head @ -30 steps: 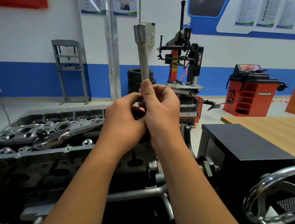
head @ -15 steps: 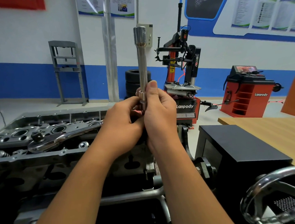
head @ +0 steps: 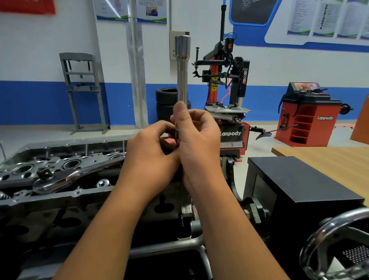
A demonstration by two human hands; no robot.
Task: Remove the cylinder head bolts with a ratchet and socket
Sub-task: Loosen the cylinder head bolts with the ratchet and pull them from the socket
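- The person holds a long extension bar [head: 182, 76] upright in front of the chest, its wider end uppermost.
- The right hand [head: 198, 138] wraps the bar's lower part, thumb laid along the shaft; the left hand [head: 151, 153] pinches a small socket [head: 176, 132] at the bar's bottom end (how far it is seated cannot be told).
- The ratchet [head: 72, 175] lies untouched on the cylinder head [head: 51, 168], to the left of the hands.
- The step in hand looks like assembling the tool; no bolt is being turned yet.
- Next, the bar likely needs joining to the ratchet's drive, then lowering squarely onto a head bolt.
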